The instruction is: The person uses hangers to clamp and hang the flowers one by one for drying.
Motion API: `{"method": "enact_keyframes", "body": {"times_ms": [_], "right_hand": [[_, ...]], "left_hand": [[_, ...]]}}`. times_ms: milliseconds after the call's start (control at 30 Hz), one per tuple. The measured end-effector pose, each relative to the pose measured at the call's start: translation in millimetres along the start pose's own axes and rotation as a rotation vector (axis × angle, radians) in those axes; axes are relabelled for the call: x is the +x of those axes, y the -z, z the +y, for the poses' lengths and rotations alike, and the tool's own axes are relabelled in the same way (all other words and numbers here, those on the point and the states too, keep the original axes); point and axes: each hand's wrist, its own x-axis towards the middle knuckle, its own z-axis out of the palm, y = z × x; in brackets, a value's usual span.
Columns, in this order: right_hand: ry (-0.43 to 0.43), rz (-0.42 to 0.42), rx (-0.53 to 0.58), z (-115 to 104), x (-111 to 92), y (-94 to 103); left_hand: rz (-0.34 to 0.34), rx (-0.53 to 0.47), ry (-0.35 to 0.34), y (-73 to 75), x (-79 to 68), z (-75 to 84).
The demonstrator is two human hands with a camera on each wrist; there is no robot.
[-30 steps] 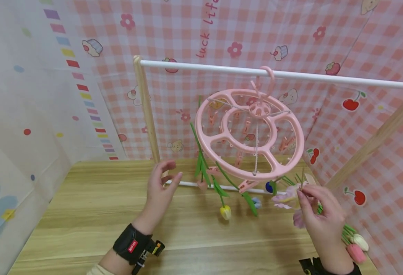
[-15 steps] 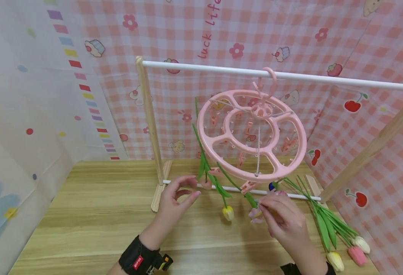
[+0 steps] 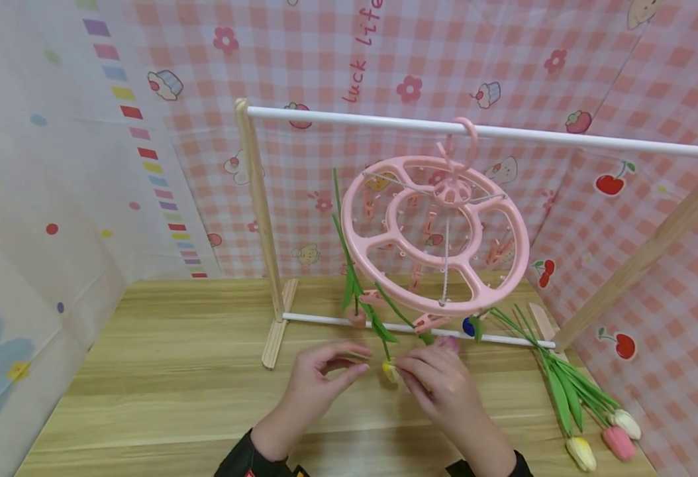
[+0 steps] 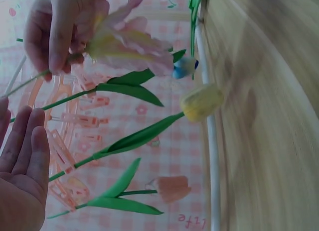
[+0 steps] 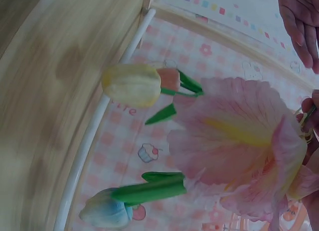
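Before pink gingham [image 3: 319, 73], I watch the right hand [image 3: 438, 381] pinch a ruffled pink flower [image 5: 234, 136] below the round clip hanger [image 3: 451, 192], stem [image 4: 30, 83] slanting up toward the empty left hand [image 3: 322, 377], thumb and fingers apart.

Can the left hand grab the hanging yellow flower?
Probably yes: the left hand looks empty and near, with nothing seeming to block its side of the yellow flower. The right hand, holding the pink flower, is on the other side.

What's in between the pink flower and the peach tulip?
In the left wrist view, green leaves, then the yellow tulip, show between the pink flower and the peach tulip.
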Motion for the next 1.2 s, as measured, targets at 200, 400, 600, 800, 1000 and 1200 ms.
{"method": "enact_keyframes", "body": {"times_ms": [200, 400, 600, 800, 1000, 1200], "right_hand": [[0.008, -0.013, 0.02, -2, -1, -8.5], [-0.011, -0.025, 0.024, -3, -2, -12.6], [-0.043, -0.026, 0.039, -4, -2, -14.8], [-0.122, -0.068, 0.033, -3, -3, -11.9], [-0.144, -0.105, 0.019, -2, -3, -13.0], [-0.14, -0.116, 0.005, -3, -3, -15.2]], "left_hand": [[0.032, 0.018, 0.065, -5.6, -3.8, 3.2], [0.1, 0.054, 0.062, -8.8, -6.2, 3.7], [0.166, 0.075, -0.006, -7.4, -7.8, -7.2], [0.198, 0.044, -0.009, -1.2, -11.2, -22.7], [0.198, -0.058, -0.011, -0.7, -12.4, -21.9], [0.199, -0.09, 0.001, -2.2, -11.9, -22.9]]}}
